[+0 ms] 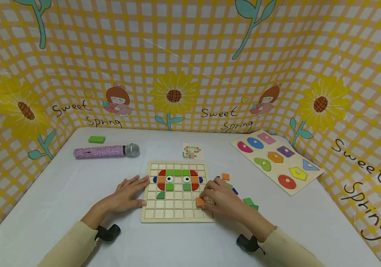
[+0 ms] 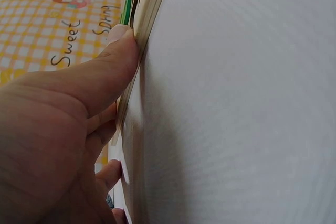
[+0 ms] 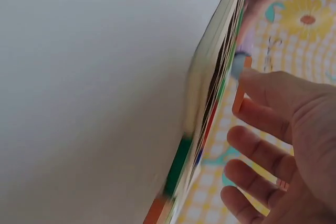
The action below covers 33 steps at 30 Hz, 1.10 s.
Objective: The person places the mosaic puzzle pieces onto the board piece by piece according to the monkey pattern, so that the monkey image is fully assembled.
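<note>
Nearest my head camera, two beige sleeves [image 1: 73, 241] reached over the white table [image 1: 163, 244], a black wrist device [image 1: 108, 233] by each cuff. I saw the left hand [image 1: 123, 196] with its fingers spread and relaxed, thumb and fingertips touching the left edge of the wooden grid board [image 1: 177, 219]. The right hand [image 1: 222, 196] pinched an orange square [image 1: 199, 202] between thumb and forefinger, its other fingers loosely bent; my right wrist view put that piece just above the board, over the lower right cells in the head view.

On the grid I made out a face: a green row between red curved corners, two eye pieces [image 1: 169, 179], blue half-rounds at the sides. A green quarter piece [image 1: 161, 195] sat below it to the left. Loose green pieces [image 1: 248, 202] and another orange piece [image 1: 225, 177] lay right of the board.

Beyond were a pattern card [image 1: 193, 151], a glittery microphone [image 1: 100, 151], a knobbed shape puzzle [image 1: 286, 164] and a green block [image 1: 97, 139]. Checked sunflower cloth [image 1: 190, 44] hung behind everything.
</note>
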Tool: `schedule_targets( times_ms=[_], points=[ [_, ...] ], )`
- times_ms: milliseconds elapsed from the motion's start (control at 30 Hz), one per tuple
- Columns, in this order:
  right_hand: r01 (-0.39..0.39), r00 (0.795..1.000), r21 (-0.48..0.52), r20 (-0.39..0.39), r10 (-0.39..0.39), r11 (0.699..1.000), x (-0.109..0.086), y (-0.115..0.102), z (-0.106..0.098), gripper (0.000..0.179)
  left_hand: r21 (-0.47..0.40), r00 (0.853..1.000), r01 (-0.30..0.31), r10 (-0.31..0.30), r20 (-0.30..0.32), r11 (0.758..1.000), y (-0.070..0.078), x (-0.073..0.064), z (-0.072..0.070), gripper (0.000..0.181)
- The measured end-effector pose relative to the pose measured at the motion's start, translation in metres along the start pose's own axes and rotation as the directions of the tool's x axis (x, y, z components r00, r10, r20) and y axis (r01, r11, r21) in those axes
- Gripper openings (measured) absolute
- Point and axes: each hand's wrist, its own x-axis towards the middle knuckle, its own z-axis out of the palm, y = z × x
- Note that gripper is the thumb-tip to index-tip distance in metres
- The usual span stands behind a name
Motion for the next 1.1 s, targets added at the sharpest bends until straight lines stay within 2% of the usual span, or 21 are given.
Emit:
schedule_targets(
  times_ms=[100,300,500,700,833,1100],
  points=[
    [0.013,1.0,0.0,-0.005,-0.013,1.0,0.014,-0.012,0.004,0.022,0.004,1.0,-0.008,0.008,-0.008,1.0,0.0,0.0,0.0,0.074],
    [0.023,1.0,0.026,0.001,-0.023,0.999,0.038,-0.033,0.01,0.021,0.001,1.0,0.013,-0.013,0.005,1.0,0.0,0.001,0.001,0.073],
    [-0.002,1.0,0.029,-0.004,0.002,1.0,0.054,-0.046,0.016,0.018,0.015,1.0,0.026,-0.026,0.005,1.0,-0.001,0.002,0.002,0.073],
    [-0.001,1.0,-0.006,-0.015,0.001,1.0,0.064,-0.053,0.021,0.018,0.013,0.999,0.037,-0.037,0.013,0.999,0.0,0.002,0.001,0.074],
    [0.02,0.999,-0.03,-0.038,-0.021,0.999,0.067,-0.053,0.025,0.018,0.024,1.0,0.019,-0.019,0.008,1.0,0.0,0.001,-0.001,0.074],
    [0.025,1.0,-0.061,0.0,-0.025,0.998,0.07,-0.055,0.027,0.021,0.032,1.0,0.0,0.0,0.002,0.999,0.0,0.001,0.0,0.074]
  ],
)
